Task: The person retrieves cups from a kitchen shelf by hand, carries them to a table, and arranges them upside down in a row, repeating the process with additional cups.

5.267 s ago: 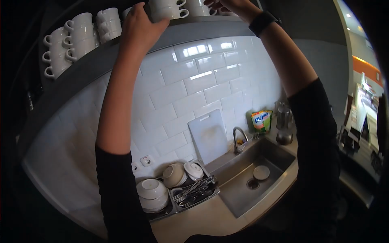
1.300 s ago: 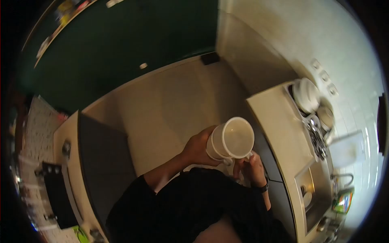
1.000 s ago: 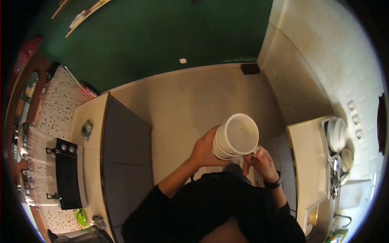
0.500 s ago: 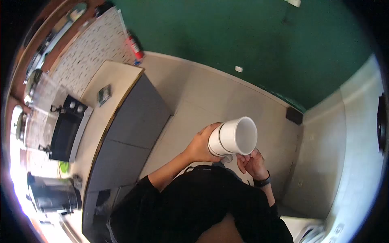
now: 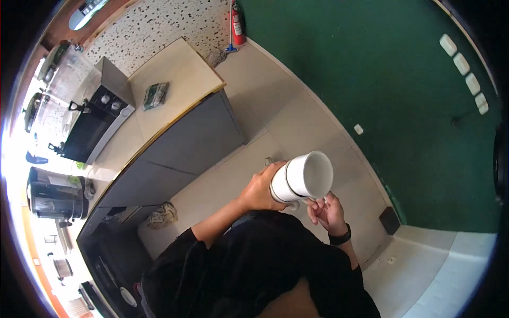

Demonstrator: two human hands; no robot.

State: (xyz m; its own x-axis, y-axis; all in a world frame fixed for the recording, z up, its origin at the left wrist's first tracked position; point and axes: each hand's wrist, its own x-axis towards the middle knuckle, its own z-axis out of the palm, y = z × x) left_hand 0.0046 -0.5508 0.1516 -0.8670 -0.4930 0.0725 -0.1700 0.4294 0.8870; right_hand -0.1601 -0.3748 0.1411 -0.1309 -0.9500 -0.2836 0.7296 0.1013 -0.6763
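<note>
In front of my chest are stacked white mugs [image 5: 318, 172], tipped sideways with the open mouth facing right. My left hand [image 5: 260, 188] is wrapped around the rear of the stack. My right hand [image 5: 327, 213], with a black band on its wrist, has its fingers curled at the handle of the front mug, just under the rim. Another mug handle [image 5: 292, 205] sticks out below the stack. A small greyish loop [image 5: 269, 160] shows above my left hand; I cannot tell what it belongs to.
On the left, a counter [image 5: 183, 66] carries a small packet [image 5: 156, 96], a black oven [image 5: 98, 114] with clear dispensers, and a dark urn [image 5: 55, 193]. A crumpled cloth [image 5: 161, 215] lies on the floor. A fire extinguisher [image 5: 237, 26] stands by the green wall [image 5: 328, 47].
My view has turned to the left, so more of the counter and the floor cloth show. Both hands keep their places on the mugs.
</note>
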